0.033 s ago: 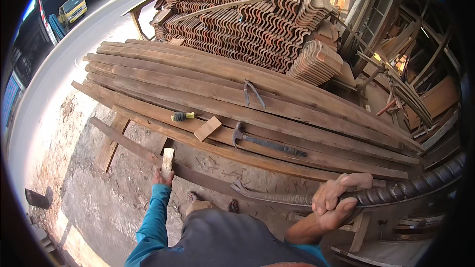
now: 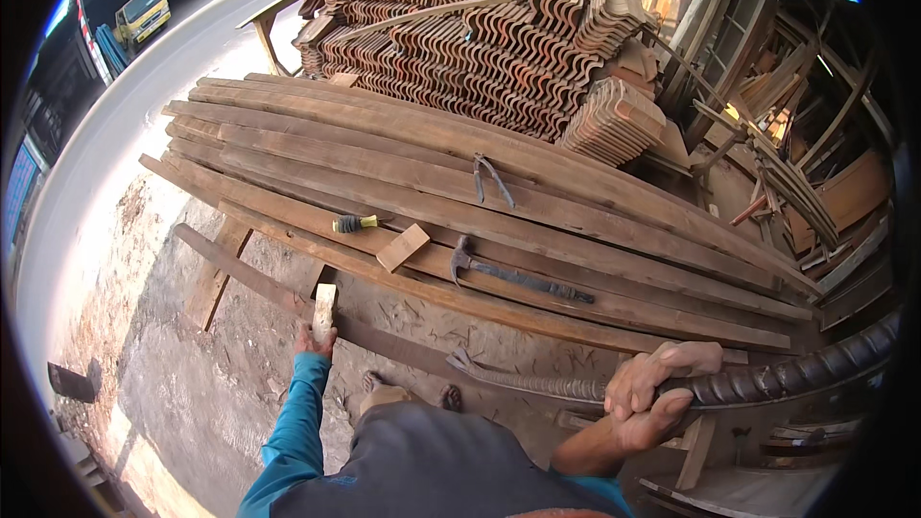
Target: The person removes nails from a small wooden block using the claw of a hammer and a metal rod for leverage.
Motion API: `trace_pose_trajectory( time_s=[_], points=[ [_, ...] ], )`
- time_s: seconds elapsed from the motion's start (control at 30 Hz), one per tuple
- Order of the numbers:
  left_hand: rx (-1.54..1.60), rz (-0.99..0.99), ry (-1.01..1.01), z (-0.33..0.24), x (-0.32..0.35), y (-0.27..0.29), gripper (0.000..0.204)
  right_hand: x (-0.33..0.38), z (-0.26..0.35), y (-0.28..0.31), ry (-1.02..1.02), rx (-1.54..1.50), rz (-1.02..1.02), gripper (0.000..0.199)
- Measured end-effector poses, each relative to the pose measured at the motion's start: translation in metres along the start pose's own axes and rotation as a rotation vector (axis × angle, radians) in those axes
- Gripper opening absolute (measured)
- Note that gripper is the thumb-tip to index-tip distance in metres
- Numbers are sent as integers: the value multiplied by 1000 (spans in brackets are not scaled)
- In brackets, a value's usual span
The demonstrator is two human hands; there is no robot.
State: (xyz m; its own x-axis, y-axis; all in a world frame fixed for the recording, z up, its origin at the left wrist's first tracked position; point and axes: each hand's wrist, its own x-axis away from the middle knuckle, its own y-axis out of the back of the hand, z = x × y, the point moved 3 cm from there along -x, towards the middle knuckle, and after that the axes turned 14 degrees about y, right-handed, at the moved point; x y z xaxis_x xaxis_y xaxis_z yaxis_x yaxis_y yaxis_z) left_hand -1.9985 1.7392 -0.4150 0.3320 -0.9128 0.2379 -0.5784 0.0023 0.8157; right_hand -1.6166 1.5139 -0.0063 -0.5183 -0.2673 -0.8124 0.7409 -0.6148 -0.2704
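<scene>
My left hand is closed on a pale wooden block, which stands at the narrow nearest plank. In my right hand is a long ribbed steel pry bar. Its flattened, forked end lies at that same plank, to the right of the block. The bar's thick other end runs out to the right. Behind, on the laid-out beams, lie a claw hammer, a second small wooden block, a yellow-and-black-handled screwdriver and pincers.
Stacked clay roof tiles rise beyond the beams. Short wooden supports hold the timber off the ground. Bent nails litter the concrete by my feet. Scrap wood leans at the right; a road with a yellow truck passes at the left.
</scene>
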Motion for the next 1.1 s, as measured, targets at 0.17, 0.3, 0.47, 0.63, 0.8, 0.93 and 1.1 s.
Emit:
trace_pose_trajectory(
  time_s=[0.17, 0.3, 0.47, 0.63, 0.8, 0.93, 1.1],
  points=[
    [-56, 2, 44, -5, -14, -4, 71, 13, 19, 5, 122, 25, 85, 43],
    [38, 127, 122, -3, -11, -2, 81, 17, 24, -2, 183, 8, 79, 36],
    [135, 310, 253, 72, -27, -55, 91, 18, 12, -20, 177, 93, 13, 38],
    [102, 319, 137, 64, -27, -41, 82, 14, 7, -50, 151, 109, 50, 41],
    [-60, 346, 62, 36, -20, -8, 77, 18, 6, -74, 150, 142, 105, 45],
    [29, 404, 87, 21, -10, 10, 71, 22, 8, -90, 165, 187, 229, 46],
    [35, 353, -13, 29, -21, 11, 64, 22, 23, -115, 176, 54, 384, 39]
  ],
)
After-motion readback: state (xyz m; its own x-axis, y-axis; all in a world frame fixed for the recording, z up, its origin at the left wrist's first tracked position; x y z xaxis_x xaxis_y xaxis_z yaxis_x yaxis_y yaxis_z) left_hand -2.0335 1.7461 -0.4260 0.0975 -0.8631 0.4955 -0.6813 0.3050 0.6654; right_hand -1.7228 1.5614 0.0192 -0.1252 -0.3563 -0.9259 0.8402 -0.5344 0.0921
